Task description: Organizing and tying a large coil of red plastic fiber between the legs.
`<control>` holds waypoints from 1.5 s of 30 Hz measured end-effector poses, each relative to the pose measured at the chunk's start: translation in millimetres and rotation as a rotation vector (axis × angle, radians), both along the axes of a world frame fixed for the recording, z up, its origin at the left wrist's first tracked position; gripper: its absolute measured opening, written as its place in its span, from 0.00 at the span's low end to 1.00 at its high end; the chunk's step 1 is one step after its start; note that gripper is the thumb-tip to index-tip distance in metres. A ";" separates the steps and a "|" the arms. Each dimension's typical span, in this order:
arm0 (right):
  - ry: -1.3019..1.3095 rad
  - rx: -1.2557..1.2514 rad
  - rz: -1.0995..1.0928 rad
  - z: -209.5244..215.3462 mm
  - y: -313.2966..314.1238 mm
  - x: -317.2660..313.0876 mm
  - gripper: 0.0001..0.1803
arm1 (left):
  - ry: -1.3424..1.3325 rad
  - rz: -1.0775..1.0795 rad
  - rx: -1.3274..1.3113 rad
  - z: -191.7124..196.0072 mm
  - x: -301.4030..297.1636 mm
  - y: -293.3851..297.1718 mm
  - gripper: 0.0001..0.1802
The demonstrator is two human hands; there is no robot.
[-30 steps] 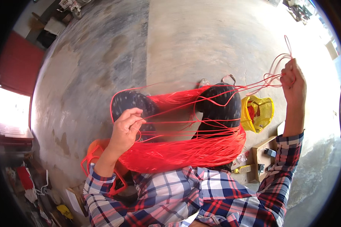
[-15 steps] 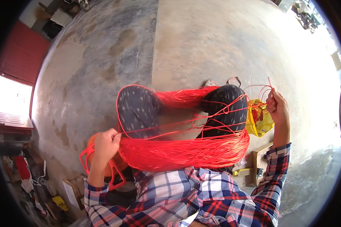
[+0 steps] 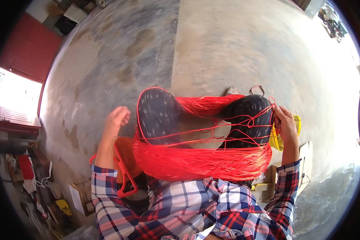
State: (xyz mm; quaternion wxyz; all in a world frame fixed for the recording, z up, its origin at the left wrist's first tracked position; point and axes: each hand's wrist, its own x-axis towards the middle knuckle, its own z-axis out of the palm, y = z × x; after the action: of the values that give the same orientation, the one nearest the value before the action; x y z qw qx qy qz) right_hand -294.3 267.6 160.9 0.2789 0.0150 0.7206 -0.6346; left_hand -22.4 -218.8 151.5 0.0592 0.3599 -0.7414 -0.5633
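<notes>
A thick skein of red cord (image 3: 204,162) is looped around both my bent knees, its near side across my lap and its far side between the knees. Several loose strands (image 3: 204,140) cross the gap, some tangled over the right knee. At the outer side of that knee, my right hand (image 3: 285,120) pinches a few looped ends of the cord between thumb and fingers. My left hand (image 3: 118,119) is raised in the air left of the left knee, slightly blurred, its fingers curled. No strand shows running from it.
A yellow basket (image 3: 277,142) stands behind my right hand. An orange container with red bars (image 3: 126,176) is below my left forearm. A wooden box (image 3: 274,176) and yellow power strip (image 3: 261,187) lie at the right. Assorted items crowd the lower left.
My left hand has let go of the strand it held and moved up, away from the skein. My right hand has come down and inward, bringing the cord ends to the right knee.
</notes>
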 end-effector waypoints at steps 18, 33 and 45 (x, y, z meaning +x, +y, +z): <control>0.069 -0.046 -0.044 -4.1 -2.0 -3.3 0.16 | -0.757 -0.189 -0.795 -192.6 89.7 -111.4 0.14; 0.341 -0.596 -0.212 98.9 50.8 -72.5 0.10 | 0.051 -0.061 -0.403 -70.5 -28.3 -60.8 0.10; 0.453 -0.443 -0.214 128.8 7.5 -106.9 0.11 | 0.034 -0.957 0.595 50.2 -134.0 149.5 0.16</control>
State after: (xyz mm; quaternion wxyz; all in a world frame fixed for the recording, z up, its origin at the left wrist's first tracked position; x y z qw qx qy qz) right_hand -401.2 275.1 289.7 0.0399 -0.1115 0.6033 -0.7887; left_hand -156.4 -69.3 201.7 -0.2950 -0.0244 -0.6301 -0.7179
